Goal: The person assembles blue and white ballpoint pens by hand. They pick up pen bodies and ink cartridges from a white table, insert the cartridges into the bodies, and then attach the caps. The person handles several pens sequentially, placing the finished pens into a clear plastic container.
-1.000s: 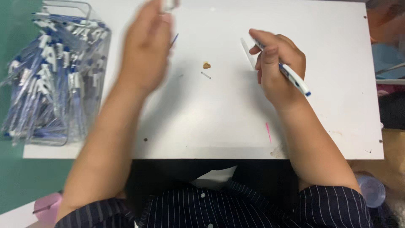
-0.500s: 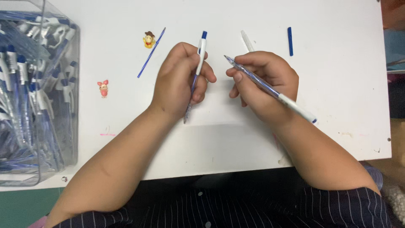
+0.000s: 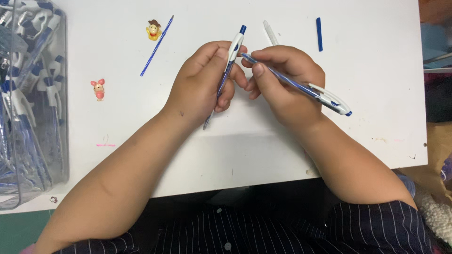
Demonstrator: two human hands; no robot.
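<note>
Your two hands meet over the middle of the table, each holding a pen.

Your left hand (image 3: 202, 84) grips a pen (image 3: 225, 75) that runs from near you up and away; your right hand (image 3: 282, 80) holds a second pen (image 3: 301, 87) slanting out to your right, its tip just beside the first pen. Behind your right hand lie a clear tube (image 3: 270, 33) and, further right, a short cap (image 3: 319, 34). Behind and left of your left hand lies a thin refill (image 3: 157, 45), with a small figure (image 3: 153, 30) just beside its far end. Another small figure (image 3: 98, 89) sits well left of your hand. A box of pens (image 3: 28, 103) stands at the table's (image 3: 376, 84) left edge.
</note>
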